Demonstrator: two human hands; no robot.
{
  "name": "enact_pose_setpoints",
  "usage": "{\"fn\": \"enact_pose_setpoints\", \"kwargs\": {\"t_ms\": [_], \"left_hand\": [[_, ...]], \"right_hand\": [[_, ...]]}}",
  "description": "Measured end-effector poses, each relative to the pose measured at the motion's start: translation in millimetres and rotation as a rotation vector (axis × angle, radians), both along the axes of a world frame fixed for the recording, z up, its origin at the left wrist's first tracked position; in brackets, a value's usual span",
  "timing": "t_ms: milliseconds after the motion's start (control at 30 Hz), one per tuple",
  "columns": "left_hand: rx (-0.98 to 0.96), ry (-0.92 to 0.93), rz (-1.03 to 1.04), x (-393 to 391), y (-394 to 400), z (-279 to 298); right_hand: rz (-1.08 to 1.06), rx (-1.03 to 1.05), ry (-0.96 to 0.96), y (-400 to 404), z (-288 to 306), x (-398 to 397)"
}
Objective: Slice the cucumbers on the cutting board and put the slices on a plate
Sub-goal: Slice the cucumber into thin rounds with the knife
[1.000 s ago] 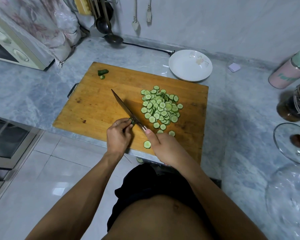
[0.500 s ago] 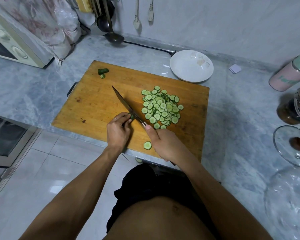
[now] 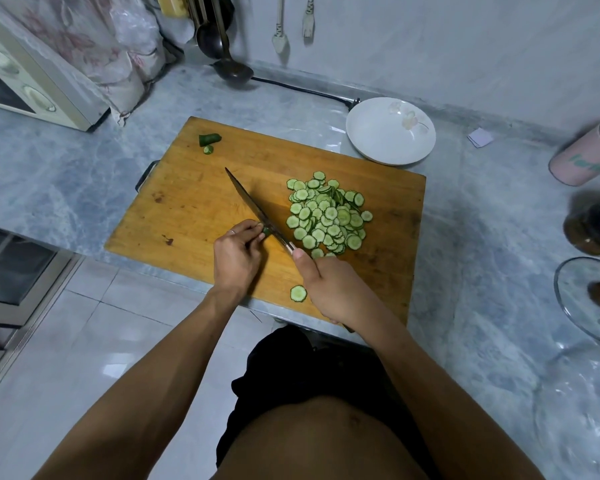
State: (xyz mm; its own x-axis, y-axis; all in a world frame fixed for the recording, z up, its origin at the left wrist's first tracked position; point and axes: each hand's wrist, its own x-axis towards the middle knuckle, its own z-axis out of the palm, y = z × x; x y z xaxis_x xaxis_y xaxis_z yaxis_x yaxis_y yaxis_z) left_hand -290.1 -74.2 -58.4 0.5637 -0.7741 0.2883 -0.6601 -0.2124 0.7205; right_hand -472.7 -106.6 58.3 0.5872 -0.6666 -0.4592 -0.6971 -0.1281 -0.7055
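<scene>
A single wide-angle view looks steeply down from the person's head, forward over their own torso and both forearms, toward the wall behind the counter. The cutting board (image 3: 222, 202) sits just above the frame's centre, near the lens, with the plate (image 3: 371, 140) beyond it. The wide lens bends the counter (image 3: 66, 174) edges, and no second view overlaps.

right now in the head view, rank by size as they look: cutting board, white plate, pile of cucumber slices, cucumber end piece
1. cutting board
2. white plate and pile of cucumber slices: look alike, unranked
3. cucumber end piece
</scene>
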Motion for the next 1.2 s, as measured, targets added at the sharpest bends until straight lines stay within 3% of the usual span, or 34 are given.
{"fn": "enact_pose_setpoints", "kwargs": {"t_ms": [367,833,967,1067,1200], "left_hand": [[-0.021,0.041,-0.002,-5,3,2],[0.044,0.124,0.035,0,4,10],[0.039,0.165,0.048,4,5,22],[-0.093,0.183,0.130,0,11,40],[-0.328,-0.028,0.072,-12,19,66]], "right_hand": [[-0.033,-0.039,0.022,-6,-33,34],[-0.095,0.043,-0.102,-20,-21,-11],[-0.019,-0.140,-0.123,-26,-15,-29],[0.031,-0.335,-0.089,-31,-17,-44],[0.092,-0.561,0.049,-39,-24,-59]]}}
